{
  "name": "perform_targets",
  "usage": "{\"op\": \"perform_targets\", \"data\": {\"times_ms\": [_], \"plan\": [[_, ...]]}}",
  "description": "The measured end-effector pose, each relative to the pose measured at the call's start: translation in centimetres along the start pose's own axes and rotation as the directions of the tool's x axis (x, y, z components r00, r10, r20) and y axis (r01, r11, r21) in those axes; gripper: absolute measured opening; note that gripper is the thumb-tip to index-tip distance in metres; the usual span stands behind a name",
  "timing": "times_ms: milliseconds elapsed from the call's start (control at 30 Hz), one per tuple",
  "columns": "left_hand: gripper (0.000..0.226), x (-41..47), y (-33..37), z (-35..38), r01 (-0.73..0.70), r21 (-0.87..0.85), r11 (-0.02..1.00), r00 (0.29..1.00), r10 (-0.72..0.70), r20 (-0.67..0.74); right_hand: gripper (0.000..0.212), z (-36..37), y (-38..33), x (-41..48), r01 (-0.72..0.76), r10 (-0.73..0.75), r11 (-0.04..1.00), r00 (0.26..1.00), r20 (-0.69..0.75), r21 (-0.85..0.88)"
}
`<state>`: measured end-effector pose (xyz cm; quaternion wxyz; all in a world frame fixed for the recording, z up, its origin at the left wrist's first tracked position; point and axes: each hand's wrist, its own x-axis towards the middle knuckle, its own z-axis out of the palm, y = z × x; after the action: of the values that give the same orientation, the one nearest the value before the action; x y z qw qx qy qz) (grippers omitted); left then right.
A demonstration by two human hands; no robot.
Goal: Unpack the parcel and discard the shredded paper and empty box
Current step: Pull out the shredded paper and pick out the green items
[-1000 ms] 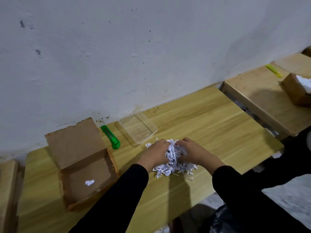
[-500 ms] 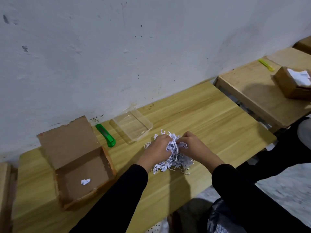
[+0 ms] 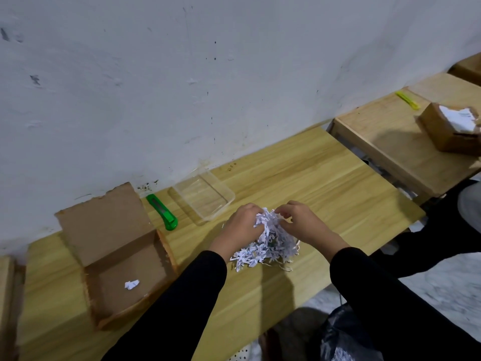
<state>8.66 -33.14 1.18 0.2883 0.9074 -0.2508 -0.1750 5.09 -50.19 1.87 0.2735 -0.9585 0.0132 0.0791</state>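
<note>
Gripping the shredded paper [image 3: 270,243] with the left hand [image 3: 242,225] and the right hand [image 3: 299,222], both curled into the pile from opposite sides on the worktop [image 3: 312,183]. Lies right between the hands, equally near to each. Leaves the open cardboard box [image 3: 125,269] well apart, on the left hand's side.

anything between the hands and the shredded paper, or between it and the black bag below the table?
No. The left hand and right hand grip the shredded paper on the table. Toward the black bag lies only bare tabletop; the person's own right sleeve hides part of the bag.
</note>
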Motion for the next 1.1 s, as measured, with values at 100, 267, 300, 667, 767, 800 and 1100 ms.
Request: {"op": "perform_targets", "data": {"times_ms": [100, 267, 300, 667, 767, 800, 1100], "plan": [[0.039, -0.1, 0.3, -1.1, -0.009, -0.037, 0.999, 0.999, 0.007, -0.049, 0.029, -0.9, -0.9, 0.4, 0.019, -0.019, 1.000, 1.000, -0.014, -0.015], [0.034, -0.8, 0.7, -3.2, -0.005, -0.190, 0.982, 0.984, -0.029, -0.174, 0.027, -2.0, -3.0, 1.2, 0.069, -0.070, 0.997, 0.997, -0.042, -0.033], [0.034, -1.1, 0.7, -3.8, -0.009, -0.214, 0.977, 0.979, -0.034, -0.200, 0.026, -2.0, -3.6, 1.4, 0.080, -0.082, 0.996, 0.995, -0.048, -0.030], [0.030, -11.5, -7.6, -9.7, 0.158, -0.439, 0.885, 0.803, -0.374, -0.465, 0.024, 3.9, -15.3, 4.3, 0.333, -0.336, 0.942, 0.941, 0.050, 0.048], [0.029, -15.6, -11.0, -9.6, 0.213, -0.515, 0.830, 0.717, -0.491, -0.494, 0.025, 7.2, -18.9, 4.2, 0.412, -0.419, 0.907, 0.901, 0.112, 0.087], [0.031, -16.7, -11.9, -9.4, 0.228, -0.536, 0.813, 0.692, -0.522, -0.498, 0.025, 8.3, -19.9, 4.1, 0.438, -0.447, 0.894, 0.885, 0.132, 0.093], [0.042, -23.9, -17.4, -4.4, 0.243, -0.628, 0.740, 0.583, -0.629, -0.515, 0.040, 18.1, -24.5, 2.4, 0.553, -0.558, 0.822, 0.737, 0.381, 0.135]]}}
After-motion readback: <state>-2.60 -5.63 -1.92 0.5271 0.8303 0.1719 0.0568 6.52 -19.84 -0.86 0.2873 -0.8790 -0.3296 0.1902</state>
